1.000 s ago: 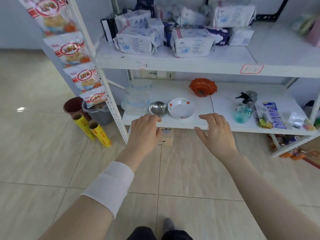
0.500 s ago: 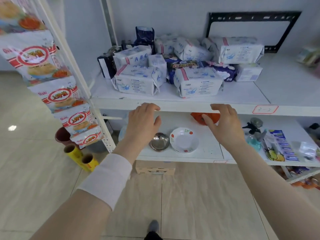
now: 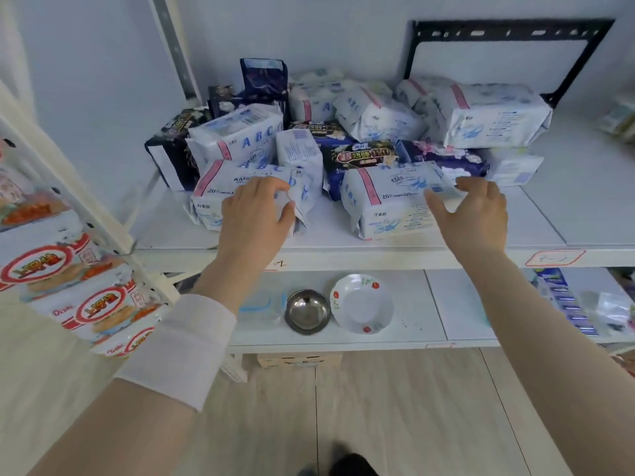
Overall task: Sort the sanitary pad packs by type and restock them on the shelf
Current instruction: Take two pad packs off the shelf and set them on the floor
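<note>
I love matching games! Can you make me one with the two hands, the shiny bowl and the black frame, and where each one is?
Things:
1. left hand
2. right hand
3. steel bowl
4. black bracket

Places:
A. on the wall
B. lower shelf, beside the flowered dish
C. gripping the front left white pack
D. fingers spread, by the front right white pack

Pairs: 1-C, 2-D, 3-B, 4-A.

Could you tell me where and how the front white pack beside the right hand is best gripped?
Probably its right end: the white pack lies flat with that end free, while a dark pack crowds its left end. Come from the right with the right hand, fingers over the top and thumb on the front face.
</note>
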`<control>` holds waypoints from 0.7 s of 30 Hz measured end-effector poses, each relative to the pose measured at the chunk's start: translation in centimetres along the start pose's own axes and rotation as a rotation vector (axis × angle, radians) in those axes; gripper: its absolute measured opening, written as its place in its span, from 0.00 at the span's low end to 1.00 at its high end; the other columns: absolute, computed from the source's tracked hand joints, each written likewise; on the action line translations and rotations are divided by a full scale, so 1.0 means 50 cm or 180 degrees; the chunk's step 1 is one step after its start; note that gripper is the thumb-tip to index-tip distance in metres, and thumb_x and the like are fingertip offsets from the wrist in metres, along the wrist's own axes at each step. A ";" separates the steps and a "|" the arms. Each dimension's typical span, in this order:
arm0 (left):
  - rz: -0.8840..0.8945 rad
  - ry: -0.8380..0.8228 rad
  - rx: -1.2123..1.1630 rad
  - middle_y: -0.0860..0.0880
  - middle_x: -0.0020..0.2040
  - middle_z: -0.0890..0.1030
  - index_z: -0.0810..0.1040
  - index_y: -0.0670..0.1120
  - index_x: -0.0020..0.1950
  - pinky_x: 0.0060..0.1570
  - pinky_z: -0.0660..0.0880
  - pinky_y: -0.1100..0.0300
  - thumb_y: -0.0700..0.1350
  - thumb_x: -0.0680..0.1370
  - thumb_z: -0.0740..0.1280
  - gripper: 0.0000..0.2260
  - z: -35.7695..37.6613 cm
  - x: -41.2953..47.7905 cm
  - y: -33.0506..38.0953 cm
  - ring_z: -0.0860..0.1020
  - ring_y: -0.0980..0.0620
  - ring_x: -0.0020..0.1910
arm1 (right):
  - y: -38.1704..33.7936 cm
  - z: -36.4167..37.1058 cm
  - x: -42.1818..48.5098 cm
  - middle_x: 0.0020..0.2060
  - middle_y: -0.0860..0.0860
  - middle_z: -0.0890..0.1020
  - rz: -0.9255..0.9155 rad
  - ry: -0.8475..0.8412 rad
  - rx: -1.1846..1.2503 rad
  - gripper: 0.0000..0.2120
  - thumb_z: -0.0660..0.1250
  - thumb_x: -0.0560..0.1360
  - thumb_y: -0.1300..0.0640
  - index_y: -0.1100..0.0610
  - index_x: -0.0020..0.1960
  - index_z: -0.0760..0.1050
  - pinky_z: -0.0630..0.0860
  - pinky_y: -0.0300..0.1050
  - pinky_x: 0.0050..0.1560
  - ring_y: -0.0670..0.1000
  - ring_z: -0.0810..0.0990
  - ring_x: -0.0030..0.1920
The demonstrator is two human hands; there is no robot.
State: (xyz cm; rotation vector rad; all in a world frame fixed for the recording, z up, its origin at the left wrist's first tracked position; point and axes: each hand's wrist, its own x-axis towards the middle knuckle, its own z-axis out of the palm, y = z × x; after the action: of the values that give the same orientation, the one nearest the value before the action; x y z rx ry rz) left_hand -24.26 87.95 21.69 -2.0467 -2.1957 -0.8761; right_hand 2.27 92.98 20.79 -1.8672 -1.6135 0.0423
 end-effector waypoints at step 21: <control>-0.2615 -0.1222 -0.1741 0.48 0.48 0.82 0.79 0.48 0.46 0.49 0.72 0.56 0.62 0.68 0.69 0.18 -0.051 0.124 -0.188 0.78 0.51 0.46 | 0.010 0.013 0.149 0.38 0.54 0.81 0.1835 -0.2552 0.1233 0.24 0.71 0.63 0.36 0.55 0.44 0.75 0.73 0.46 0.48 0.51 0.76 0.38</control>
State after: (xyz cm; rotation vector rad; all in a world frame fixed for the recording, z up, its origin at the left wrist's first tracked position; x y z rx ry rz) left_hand -34.74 92.75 22.55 -1.4880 -3.4301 -1.3363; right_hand 4.17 99.90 22.89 -2.0337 -1.3003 1.3923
